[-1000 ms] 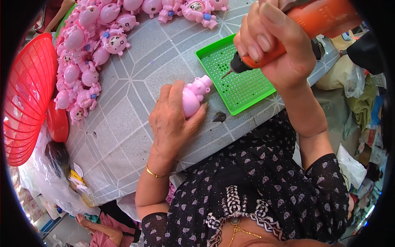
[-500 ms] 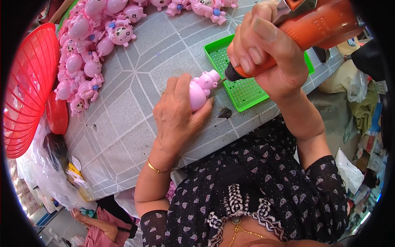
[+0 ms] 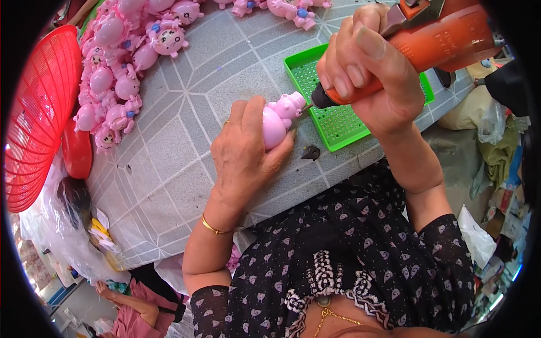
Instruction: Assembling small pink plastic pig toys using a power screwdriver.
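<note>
So, the left fingers (image 3: 239, 112) hold a pink toy (image 3: 274, 127); the right fingers (image 3: 345, 59) hold an orange power tool (image 3: 437, 44) near it.

The wide fisheye looks steeply down from head height; it faces the grey tabletop (image 3: 163, 186) from close above.

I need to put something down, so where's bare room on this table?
Mostly bare: tabletop between the pink toy pile and left hand, and between pile and green tray. Crowded: far left, under that pile, and around the orange power tool.
</note>
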The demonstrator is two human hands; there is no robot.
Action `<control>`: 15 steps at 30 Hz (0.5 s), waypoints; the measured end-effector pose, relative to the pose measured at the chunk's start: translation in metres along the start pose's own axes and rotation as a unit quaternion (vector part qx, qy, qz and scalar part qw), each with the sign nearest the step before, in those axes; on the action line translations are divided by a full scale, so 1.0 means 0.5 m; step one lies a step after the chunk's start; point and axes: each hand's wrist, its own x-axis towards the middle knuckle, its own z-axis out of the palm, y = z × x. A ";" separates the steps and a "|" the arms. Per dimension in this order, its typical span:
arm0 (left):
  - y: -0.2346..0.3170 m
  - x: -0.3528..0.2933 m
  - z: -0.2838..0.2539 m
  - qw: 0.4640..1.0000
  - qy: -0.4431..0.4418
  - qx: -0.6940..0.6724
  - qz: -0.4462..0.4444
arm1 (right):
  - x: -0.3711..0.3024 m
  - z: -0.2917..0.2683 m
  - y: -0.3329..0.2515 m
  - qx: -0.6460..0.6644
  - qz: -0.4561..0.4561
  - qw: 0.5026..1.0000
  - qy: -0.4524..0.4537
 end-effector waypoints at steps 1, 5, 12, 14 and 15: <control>-0.001 0.000 0.000 1.000 0.004 0.003 0.015 | -0.001 0.001 0.000 0.001 0.003 1.000 0.005; 0.001 -0.001 0.002 1.000 0.005 0.004 0.014 | -0.006 0.003 0.001 -0.004 -0.001 1.000 0.023; 0.006 -0.003 0.004 1.000 0.009 0.016 0.021 | -0.016 0.008 0.001 0.001 -0.011 1.000 0.005; 0.007 -0.003 0.004 0.999 0.014 0.026 0.027 | -0.021 0.017 -0.004 -0.105 0.003 0.994 0.005; 0.008 -0.002 0.004 0.999 0.012 0.029 0.030 | -0.024 0.022 -0.004 -0.105 0.004 0.994 0.004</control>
